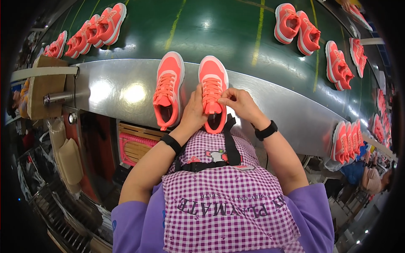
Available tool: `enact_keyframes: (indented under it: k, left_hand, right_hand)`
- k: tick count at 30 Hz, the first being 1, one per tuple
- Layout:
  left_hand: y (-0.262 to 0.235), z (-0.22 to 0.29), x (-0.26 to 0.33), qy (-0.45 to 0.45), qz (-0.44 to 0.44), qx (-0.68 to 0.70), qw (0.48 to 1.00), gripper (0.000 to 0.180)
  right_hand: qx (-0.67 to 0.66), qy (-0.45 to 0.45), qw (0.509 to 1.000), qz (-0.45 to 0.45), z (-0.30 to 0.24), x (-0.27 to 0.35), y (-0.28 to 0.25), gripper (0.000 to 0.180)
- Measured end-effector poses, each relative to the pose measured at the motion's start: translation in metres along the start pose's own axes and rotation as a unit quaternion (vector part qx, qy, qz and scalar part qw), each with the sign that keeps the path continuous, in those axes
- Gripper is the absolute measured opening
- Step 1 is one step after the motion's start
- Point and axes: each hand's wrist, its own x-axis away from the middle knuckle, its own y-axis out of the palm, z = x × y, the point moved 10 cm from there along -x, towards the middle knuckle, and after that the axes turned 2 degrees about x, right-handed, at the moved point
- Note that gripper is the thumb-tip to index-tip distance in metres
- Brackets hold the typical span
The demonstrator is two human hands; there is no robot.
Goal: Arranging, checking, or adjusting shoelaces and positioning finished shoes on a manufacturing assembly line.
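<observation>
Two coral-pink sneakers with white soles stand in front of me at the edge of a metal ledge, toes pointing away. My left hand wraps the left side of the right-hand sneaker, holding it by the collar and lacing. On its other side, my right hand pinches at the laces near the top eyelets, thumb and index finger together. The other sneaker stands just left of my left hand, untouched, with its laces threaded. Whether a lace end lies between my right fingertips is too small to see.
Beyond the metal ledge runs a green conveyor belt with yellow lines. More coral sneakers stand on it at far left and far right. Several sneakers sit upright on the ledge's right end. A cardboard box is at left.
</observation>
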Motion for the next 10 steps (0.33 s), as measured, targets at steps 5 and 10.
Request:
enact_keyframes:
  k: [5, 10]
  left_hand:
    - [0.007, 0.0, 0.001, -0.015, 0.02, -0.028, 0.999, 0.092]
    - [0.01, -0.006, 0.005, -0.043, 0.019, -0.03, 0.998, 0.099]
  right_hand:
    - [-0.154, 0.046, 0.979, -0.126, 0.021, -0.002, 0.016, 0.023]
    - [-0.284, 0.044, 0.95, -0.126, 0.021, 0.001, 0.019, 0.024]
